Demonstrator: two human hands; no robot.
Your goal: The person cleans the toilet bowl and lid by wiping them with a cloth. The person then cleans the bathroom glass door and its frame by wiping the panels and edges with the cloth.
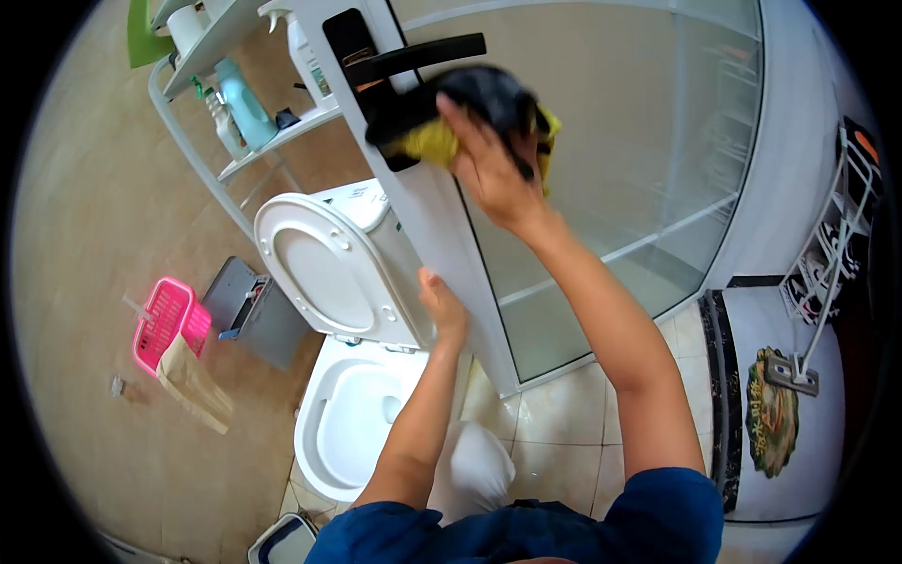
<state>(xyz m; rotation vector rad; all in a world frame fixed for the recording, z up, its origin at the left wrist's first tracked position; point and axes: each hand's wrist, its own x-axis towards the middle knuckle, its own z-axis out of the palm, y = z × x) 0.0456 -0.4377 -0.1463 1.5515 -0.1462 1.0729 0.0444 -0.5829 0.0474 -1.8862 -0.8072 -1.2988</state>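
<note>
My right hand [503,179] presses a black and yellow cleaning cloth [489,99] against the door around its lock plate, just below the black door handle [423,56]. The cloth is bunched and a little blurred, and it covers part of the plate. Lower down, my left hand [443,308] grips the edge of the white-framed glass door [437,221]; some of its fingers are hidden. Behind that hand stands a white toilet [324,395] with its lid [319,263] raised.
A rack [202,179] with bottles [244,103] and a spray bottle [305,56] stands at upper left. On the left are a pink basket [169,324] and a grey bin [272,329]. Right of the doorway lie a mat [772,414] and a flat mop [792,373], near a shoe rack [827,254].
</note>
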